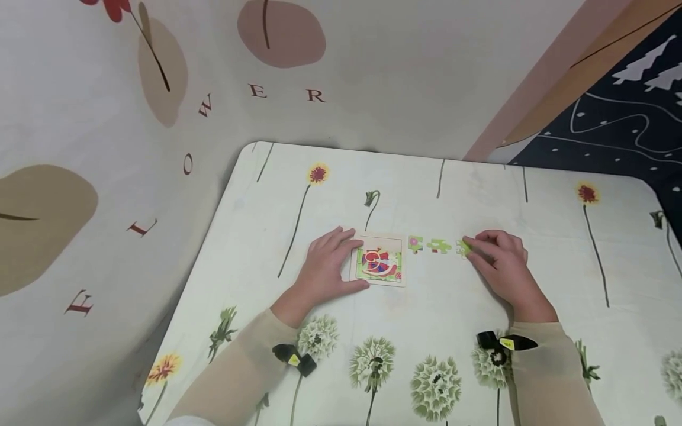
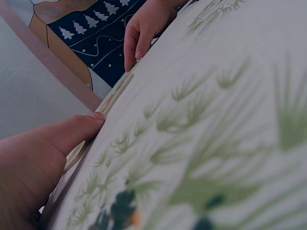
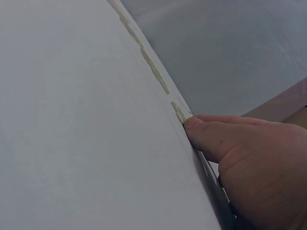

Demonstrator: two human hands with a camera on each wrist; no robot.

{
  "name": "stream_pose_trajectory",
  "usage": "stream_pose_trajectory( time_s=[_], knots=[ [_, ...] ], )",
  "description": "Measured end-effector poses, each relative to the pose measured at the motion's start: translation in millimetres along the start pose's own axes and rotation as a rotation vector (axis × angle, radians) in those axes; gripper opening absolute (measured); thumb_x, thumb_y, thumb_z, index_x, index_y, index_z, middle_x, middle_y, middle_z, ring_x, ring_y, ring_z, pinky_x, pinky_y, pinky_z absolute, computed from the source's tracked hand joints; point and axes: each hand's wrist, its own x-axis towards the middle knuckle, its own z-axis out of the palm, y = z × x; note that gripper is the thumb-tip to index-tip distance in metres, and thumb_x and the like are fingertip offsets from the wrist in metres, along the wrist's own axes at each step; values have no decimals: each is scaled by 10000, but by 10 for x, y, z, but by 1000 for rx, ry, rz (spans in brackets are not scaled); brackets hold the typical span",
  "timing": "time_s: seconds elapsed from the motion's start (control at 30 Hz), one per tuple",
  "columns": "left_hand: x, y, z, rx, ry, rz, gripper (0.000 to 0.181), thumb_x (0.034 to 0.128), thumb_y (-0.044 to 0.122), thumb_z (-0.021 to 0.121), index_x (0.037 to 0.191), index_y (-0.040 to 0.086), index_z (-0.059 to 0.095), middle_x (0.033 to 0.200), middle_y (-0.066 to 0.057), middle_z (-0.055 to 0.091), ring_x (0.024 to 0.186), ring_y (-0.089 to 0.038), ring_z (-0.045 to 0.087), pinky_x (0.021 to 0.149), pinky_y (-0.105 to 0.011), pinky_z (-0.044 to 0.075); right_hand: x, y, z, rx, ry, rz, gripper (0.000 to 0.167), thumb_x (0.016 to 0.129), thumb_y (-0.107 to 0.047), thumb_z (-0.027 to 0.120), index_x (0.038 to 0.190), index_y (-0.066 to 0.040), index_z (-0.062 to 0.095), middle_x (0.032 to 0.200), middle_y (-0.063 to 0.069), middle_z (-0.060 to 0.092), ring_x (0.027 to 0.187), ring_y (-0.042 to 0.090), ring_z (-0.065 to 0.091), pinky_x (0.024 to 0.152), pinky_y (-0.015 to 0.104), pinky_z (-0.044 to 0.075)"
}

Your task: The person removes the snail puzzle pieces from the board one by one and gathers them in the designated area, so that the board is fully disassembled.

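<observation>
A small square puzzle board [image 1: 379,284] with a light wooden frame and a red, green and white picture lies on the table. My left hand [image 1: 326,269] grips its left side, thumb at the lower edge and fingers at the upper left; the left wrist view shows the thumb on the frame's edge. To the board's right, two green puzzle pieces lie flat, one with a pink spot [image 1: 414,243] and one longer [image 1: 439,245]. My right hand [image 1: 503,266] pinches a third green piece [image 1: 461,248] at its right end, at table level, a small gap from the longer one.
The tabletop [image 1: 426,313] has a white cover printed with dandelions and flowers. Behind it and on the left hangs a pale sheet [image 1: 405,83] with letters and leaf shapes. A dark blue panel with white trees [image 1: 629,118] stands at the right back.
</observation>
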Motion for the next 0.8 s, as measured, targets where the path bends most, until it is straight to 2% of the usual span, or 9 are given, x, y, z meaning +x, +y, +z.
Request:
stream_pose_trajectory(
  time_s=[0.2,0.27,0.47,0.57,0.73,0.8],
  knots=[
    [-3,1,8,8,4,-2,959,794,603,884,1536,101,542,1645,-86,459,1569,-322,314,1216,-591,299,8,10,-4,75,20,74,601,1048,-221,711,1593,-77,503,1445,226,540,1414,481,310,1133,695,165],
    [-4,3,10,6,3,-3,964,798,604,880,1543,99,533,1646,-87,458,1570,-323,312,1217,-590,297,10,10,7,86,37,90,628,1045,-257,717,1600,-76,486,1449,225,558,1429,474,312,1142,691,165],
    [-8,4,-6,-1,-15,-18,984,799,595,883,1561,94,512,1656,-88,445,1575,-323,300,1227,-589,279,32,-75,108,57,87,98,568,1040,-288,715,1525,-34,561,1437,267,526,1395,509,312,1102,733,163],
    [-13,-2,-18,2,-13,-26,995,793,587,892,1566,92,508,1658,-85,443,1575,-322,299,1232,-586,270,66,-202,201,42,135,51,512,1021,-275,733,1457,-29,625,1417,266,516,1378,517,304,1083,744,157],
    [-4,5,-13,-5,-11,-14,997,796,590,887,1567,85,506,1657,-93,444,1574,-327,299,1231,-586,271,113,-443,373,-22,278,-100,380,964,-240,760,1286,-38,742,1318,221,597,1305,516,380,1061,734,177],
    [1,12,-7,-6,-14,-11,995,800,590,884,1569,87,504,1658,-93,443,1575,-326,298,1231,-584,272,120,-538,451,-38,305,-143,354,951,-250,761,1237,-42,761,1289,211,613,1279,511,403,1057,733,186]
  ],
)
